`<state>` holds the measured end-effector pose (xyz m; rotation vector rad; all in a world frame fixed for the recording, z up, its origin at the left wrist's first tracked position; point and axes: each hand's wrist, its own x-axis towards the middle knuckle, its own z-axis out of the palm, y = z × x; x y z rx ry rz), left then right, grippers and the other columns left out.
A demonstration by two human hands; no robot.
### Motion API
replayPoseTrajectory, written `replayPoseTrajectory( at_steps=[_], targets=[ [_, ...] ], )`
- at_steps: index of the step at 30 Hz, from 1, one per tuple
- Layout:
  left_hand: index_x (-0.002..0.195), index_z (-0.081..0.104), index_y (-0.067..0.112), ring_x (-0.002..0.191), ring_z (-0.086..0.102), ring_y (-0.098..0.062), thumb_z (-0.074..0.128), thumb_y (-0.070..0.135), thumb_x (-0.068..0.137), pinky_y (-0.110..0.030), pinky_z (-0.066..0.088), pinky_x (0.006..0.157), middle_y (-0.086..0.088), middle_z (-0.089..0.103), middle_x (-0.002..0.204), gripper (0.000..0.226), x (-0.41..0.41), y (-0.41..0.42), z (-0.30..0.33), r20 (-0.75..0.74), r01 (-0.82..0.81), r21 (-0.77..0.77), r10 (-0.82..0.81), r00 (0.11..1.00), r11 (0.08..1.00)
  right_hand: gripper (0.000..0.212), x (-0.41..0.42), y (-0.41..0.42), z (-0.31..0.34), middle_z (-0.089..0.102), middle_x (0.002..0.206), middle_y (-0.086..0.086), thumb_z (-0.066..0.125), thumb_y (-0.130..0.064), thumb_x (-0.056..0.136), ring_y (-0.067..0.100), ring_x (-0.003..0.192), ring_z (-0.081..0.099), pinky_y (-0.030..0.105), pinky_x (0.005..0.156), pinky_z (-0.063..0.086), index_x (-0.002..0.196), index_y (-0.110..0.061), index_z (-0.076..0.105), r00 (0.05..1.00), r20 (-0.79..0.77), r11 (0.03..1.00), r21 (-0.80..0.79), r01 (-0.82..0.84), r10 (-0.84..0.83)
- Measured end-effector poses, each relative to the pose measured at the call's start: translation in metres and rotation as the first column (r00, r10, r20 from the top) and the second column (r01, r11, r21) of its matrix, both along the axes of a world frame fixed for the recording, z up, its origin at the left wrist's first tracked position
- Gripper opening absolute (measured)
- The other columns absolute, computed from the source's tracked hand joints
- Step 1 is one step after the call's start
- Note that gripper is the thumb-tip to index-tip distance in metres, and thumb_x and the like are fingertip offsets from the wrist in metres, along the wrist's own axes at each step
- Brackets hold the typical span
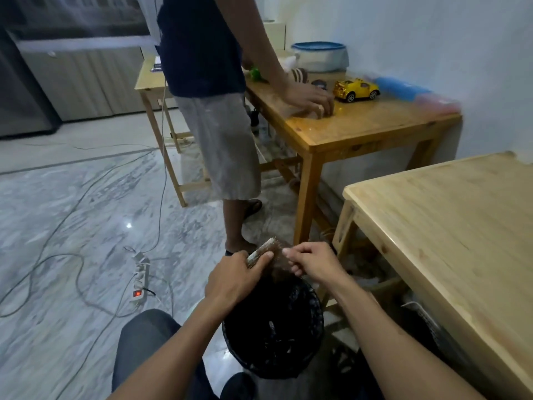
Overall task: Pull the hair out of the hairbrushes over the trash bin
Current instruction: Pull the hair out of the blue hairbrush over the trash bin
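Fingers (pixel 291 251) of the right hand (pixel 313 262) are pinched together on a tuft of brown hair (pixel 281 264) that hangs from the bristles of a light wooden hairbrush (pixel 261 251). The left hand (pixel 235 280) is closed around this hairbrush, with the thumb pressed on its upper side and the other fingers curled under it. The brush is tilted, its far end pointing up and away from the person. Both hands are held just above the round black mesh trash bin (pixel 274 327), which stands on the grey marble floor (pixel 72 212) between the person's knees. The inside of the bin is dark, and I cannot tell what lies in it.

To the right of the bin is a pale wooden table (pixel 447 226). Farther away a second person in a dark shirt and grey shorts (pixel 219 145) stands beside a varnished wooden table (pixel 360 122) and rests one hand on it. On that table there is a yellow toy car (pixel 356 89) and a white container with a blue lid (pixel 320 56). On the floor at the left lies a white power strip (pixel 140 280) with grey cables around it.
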<state>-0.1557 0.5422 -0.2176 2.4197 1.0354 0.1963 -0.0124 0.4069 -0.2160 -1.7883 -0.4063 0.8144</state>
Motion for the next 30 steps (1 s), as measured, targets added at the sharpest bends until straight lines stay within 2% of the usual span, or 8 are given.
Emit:
replayPoseTrajectory(
  at_steps=[5,9,12,15,19,23,26,30],
  targets=[
    [0.054,0.040,0.017,0.047,0.051,-0.019,0.046,0.084,0.081,-0.032,0.033,0.049,0.000,0.047,0.050,0.073,-0.014,0.020,-0.011,0.021,-0.021,-0.150,0.025,0.999,0.989,0.018,-0.002,-0.013,-0.002,0.070,0.068,0.002,0.075,-0.020,0.093,0.010,0.060,0.063,0.022,0.059,0.052,0.082,-0.005,0.077,0.998,0.034,0.997,-0.045,0.059,-0.057],
    [0.052,0.040,0.013,0.044,0.056,-0.022,0.050,0.088,0.074,-0.037,0.042,0.053,-0.005,0.050,0.046,0.079,-0.028,0.034,-0.023,0.055,-0.083,-0.250,0.100,0.993,0.965,0.018,-0.002,-0.027,-0.001,0.070,0.070,0.002,0.075,-0.020,0.093,0.012,0.064,0.062,0.025,0.063,0.052,0.081,-0.007,0.075,0.991,-0.014,0.990,-0.042,0.135,-0.136],
    [0.052,0.039,0.013,0.043,0.054,-0.021,0.049,0.084,0.080,-0.037,0.042,0.053,-0.003,0.049,0.045,0.077,-0.029,0.029,-0.021,0.067,-0.065,-0.260,0.085,0.994,0.963,0.018,-0.004,-0.030,-0.004,0.073,0.080,0.005,0.070,-0.023,0.097,0.014,0.072,0.065,0.029,0.068,0.056,0.089,-0.008,0.076,0.988,-0.025,0.985,-0.081,0.152,-0.154],
    [0.054,0.035,0.015,0.046,0.047,-0.019,0.046,0.078,0.087,-0.035,0.035,0.054,-0.001,0.043,0.048,0.072,-0.021,0.015,-0.008,0.082,-0.028,-0.254,0.050,0.995,0.967,0.028,-0.005,-0.024,-0.005,0.073,0.101,0.002,0.060,-0.042,0.100,0.018,0.092,0.069,0.038,0.081,0.059,0.109,-0.018,0.071,0.997,0.060,0.969,-0.241,0.052,-0.039],
    [0.066,0.044,0.011,0.056,0.051,-0.021,0.028,0.085,0.086,-0.035,0.037,0.059,-0.006,0.053,0.061,0.079,-0.014,0.007,0.001,0.086,-0.023,-0.347,0.057,0.995,0.937,0.049,-0.007,-0.018,-0.001,0.070,0.111,-0.005,0.054,-0.069,0.092,0.020,0.084,0.076,0.030,0.063,0.057,0.128,-0.036,0.058,0.998,0.058,0.983,-0.182,0.021,-0.010],
    [0.089,0.071,0.009,0.054,0.058,-0.018,0.037,0.077,0.089,-0.028,0.042,0.053,-0.005,0.065,0.067,0.077,-0.009,0.002,0.001,0.122,0.016,-0.497,0.052,0.991,0.868,0.025,-0.015,-0.014,0.002,0.074,0.106,-0.003,0.068,-0.048,0.094,0.010,0.071,0.067,0.020,0.057,0.052,0.112,-0.032,0.066,0.989,-0.009,0.985,-0.085,-0.149,0.149],
    [0.091,0.069,0.008,0.051,0.056,-0.014,0.050,0.066,0.092,-0.028,0.042,0.054,-0.001,0.062,0.064,0.061,-0.004,0.008,-0.004,0.133,0.070,-0.456,-0.010,0.991,0.887,0.010,-0.016,-0.014,-0.005,0.072,0.081,-0.001,0.072,-0.026,0.096,0.004,0.058,0.058,0.019,0.051,0.046,0.089,-0.019,0.076,0.994,0.018,0.993,-0.059,-0.106,0.108],
    [0.075,0.054,0.011,0.052,0.049,-0.020,0.051,0.062,0.094,-0.037,0.038,0.060,-0.008,0.056,0.067,0.055,-0.003,0.026,-0.011,0.078,0.003,-0.437,0.035,0.996,0.899,0.015,-0.010,-0.023,-0.005,0.074,0.072,-0.003,0.074,-0.028,0.094,0.007,0.057,0.057,0.022,0.053,0.044,0.086,-0.017,0.080,0.999,0.042,0.992,-0.130,-0.001,0.007]
  ],
)
